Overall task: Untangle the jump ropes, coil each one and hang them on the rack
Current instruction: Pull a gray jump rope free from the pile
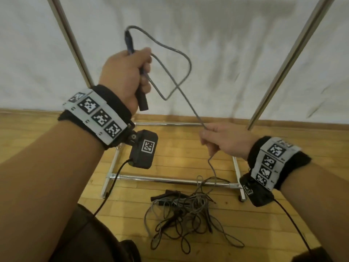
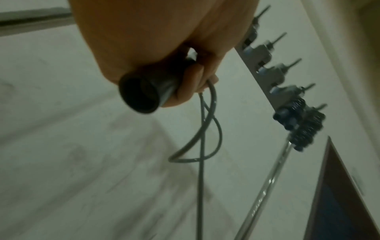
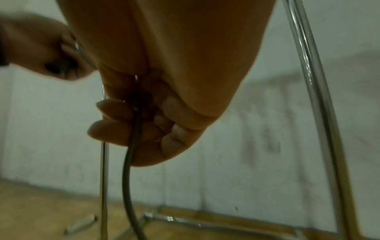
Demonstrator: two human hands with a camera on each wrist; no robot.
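Note:
My left hand (image 1: 130, 72) is raised and grips a dark jump rope handle (image 1: 140, 95), seen end-on in the left wrist view as a handle (image 2: 144, 95). A grey rope (image 1: 181, 59) leaves the handle top, makes one loop held in the same hand, then runs taut down to my right hand (image 1: 219, 138). My right hand (image 3: 144, 123) grips the rope (image 3: 129, 170), which hangs on to the tangled pile of ropes (image 1: 188, 214) on the floor. Dark handles (image 1: 166, 197) lie in the pile. The rack (image 1: 170, 179) stands just behind it.
The rack's two chrome uprights (image 1: 290, 59) rise left and right against a white wall. A row of hooks (image 2: 267, 68) on the rack's top bar shows in the left wrist view. The floor is wood. My dark shoe tips (image 1: 128, 250) show at the bottom.

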